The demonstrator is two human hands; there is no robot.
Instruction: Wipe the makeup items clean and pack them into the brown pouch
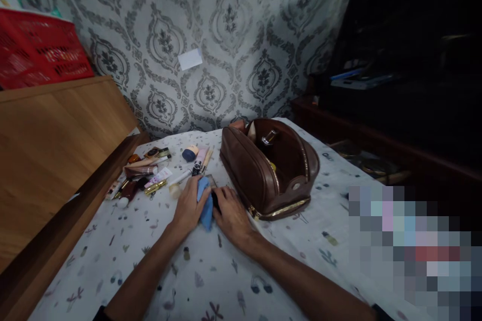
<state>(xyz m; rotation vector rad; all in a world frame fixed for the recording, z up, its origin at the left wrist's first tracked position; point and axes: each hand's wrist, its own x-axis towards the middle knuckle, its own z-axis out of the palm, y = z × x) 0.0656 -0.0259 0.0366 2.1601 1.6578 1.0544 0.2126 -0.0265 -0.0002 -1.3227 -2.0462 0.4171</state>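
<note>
A blue cloth is pinched in my left hand, whose fingers close round its upper part. Just to the right, my right hand curls over a small dark item, mostly hidden under the fingers. Beside it stands a brown bag, unzipped, with a small shiny item in its mouth. Beyond my hands lie a round cream-and-navy item and some brushes. A pile of cosmetics, with a gold tube among them, lies to the left.
The patterned sheet covers the surface. A wooden panel borders the left, with a red basket above it. Patterned wallpaper rises behind. Dark furniture stands at the right, and a blurred-out patch covers the lower right.
</note>
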